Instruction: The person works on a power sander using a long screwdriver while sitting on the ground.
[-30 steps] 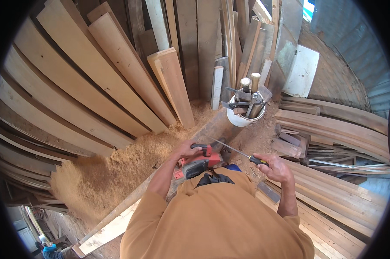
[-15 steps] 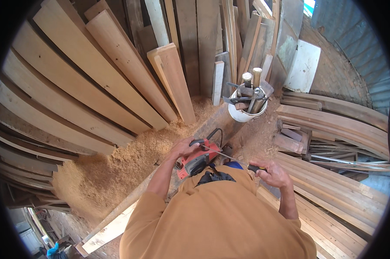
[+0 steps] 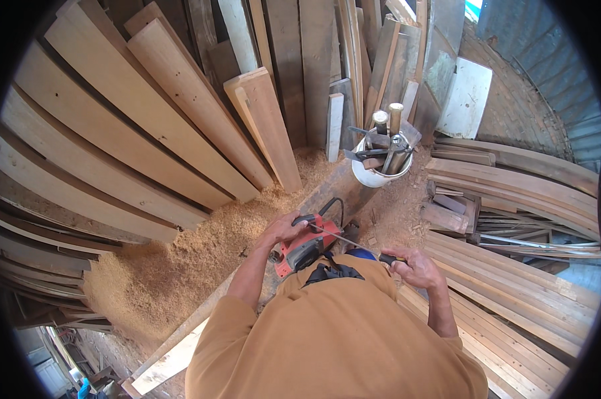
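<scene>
A red and dark-grey power tool, which looks like an electric planer (image 3: pixel 305 251), sits on the bench close in front of me. The fingers of my left hand (image 3: pixel 284 229) are closed round its dark handle at the upper left. My right hand (image 3: pixel 417 267) grips the dark handle of a long, thin screwdriver (image 3: pixel 353 243). Its metal shaft slants up and left across the planer, toward my left hand. The very tip, beside that hand, is too small to make out. A black cord loops off the planer's far side.
Sawdust (image 3: pixel 160 279) is heaped at left, below leaning planks (image 3: pixel 141 126). A white bucket (image 3: pixel 373 178) of hand tools stands on the far end of the bench (image 3: pixel 327 191). Stacked boards (image 3: pixel 513 286) lie at right. A pale board (image 3: pixel 174 359) lies at lower left.
The view has shifted slightly. My right hand and the screwdriver handle have moved a little to the left; my left hand stays on the planer.
</scene>
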Demonstrator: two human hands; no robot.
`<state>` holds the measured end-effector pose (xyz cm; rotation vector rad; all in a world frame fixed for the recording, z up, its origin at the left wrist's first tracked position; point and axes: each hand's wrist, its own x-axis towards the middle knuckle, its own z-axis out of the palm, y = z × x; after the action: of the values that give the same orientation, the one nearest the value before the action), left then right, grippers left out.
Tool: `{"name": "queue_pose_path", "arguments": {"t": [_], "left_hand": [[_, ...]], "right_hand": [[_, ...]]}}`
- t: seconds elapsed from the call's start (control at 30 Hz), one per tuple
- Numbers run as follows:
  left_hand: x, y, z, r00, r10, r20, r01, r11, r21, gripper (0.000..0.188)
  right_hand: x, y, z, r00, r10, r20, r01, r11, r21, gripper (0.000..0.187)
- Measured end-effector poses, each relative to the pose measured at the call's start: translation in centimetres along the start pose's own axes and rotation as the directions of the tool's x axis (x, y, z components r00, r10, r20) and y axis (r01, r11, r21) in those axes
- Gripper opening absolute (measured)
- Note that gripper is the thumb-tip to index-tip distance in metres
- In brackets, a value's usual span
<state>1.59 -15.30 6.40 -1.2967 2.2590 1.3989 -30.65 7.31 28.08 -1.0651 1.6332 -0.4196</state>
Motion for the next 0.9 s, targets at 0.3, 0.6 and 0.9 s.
{"name": "queue_pose_path", "arguments": {"t": [0.3,0.6,0.9], "left_hand": [[0.2,-0.1,0.0,0.999,-0.004,0.034,0.004,1.000,-0.006,0.049],[0.5,-0.8,0.9,0.999,0.046,-0.010,-0.045,0.998,0.051,0.046],[-0.7,1.2,1.7,0.998,-0.004,-0.062,0.005,1.000,0.011,0.039]], "right_hand": [[-0.3,-1.2,0.3,0.996,0.084,-0.004,-0.084,0.996,-0.013,0.049],[-0.6,0.5,0.4,0.999,0.026,-0.043,-0.022,0.994,0.103,0.049],[-0.3,4.3,-1.2,0.999,-0.034,0.002,0.034,0.997,0.072,0.047]]}}
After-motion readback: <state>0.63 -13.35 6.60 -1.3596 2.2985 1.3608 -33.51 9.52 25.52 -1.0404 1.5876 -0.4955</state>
